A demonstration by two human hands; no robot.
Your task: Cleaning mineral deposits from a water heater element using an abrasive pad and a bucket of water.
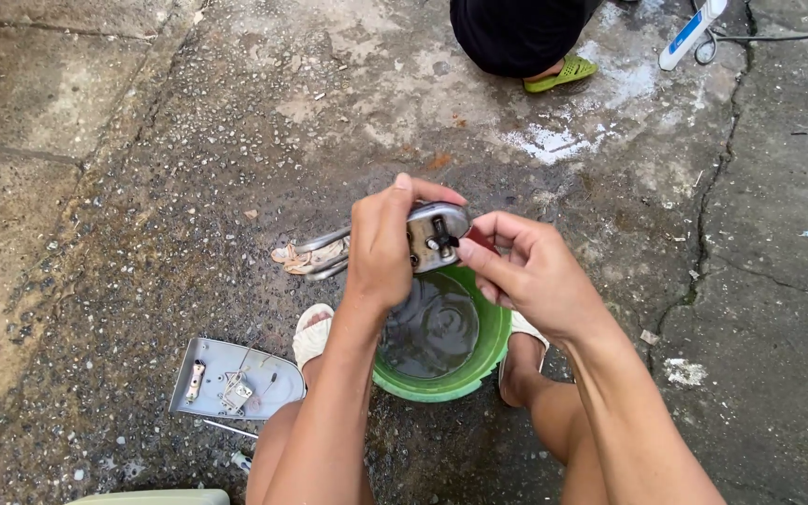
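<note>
My left hand [381,245] grips a metal heating element [434,234] by its round flange, the bent tubes [315,254] sticking out to the left with pale crust on them. My right hand [526,271] pinches the flange's right edge with its fingertips, by the small terminals. Both hands hold it just above a green bowl [490,351] of dark water that stands on the ground between my sandalled feet.
A grey metal cover plate [231,379] with small parts on it lies on the wet concrete at lower left. Another person crouches at the top, one foot in a green sandal [561,73]. A white tube [692,33] and cable lie at top right.
</note>
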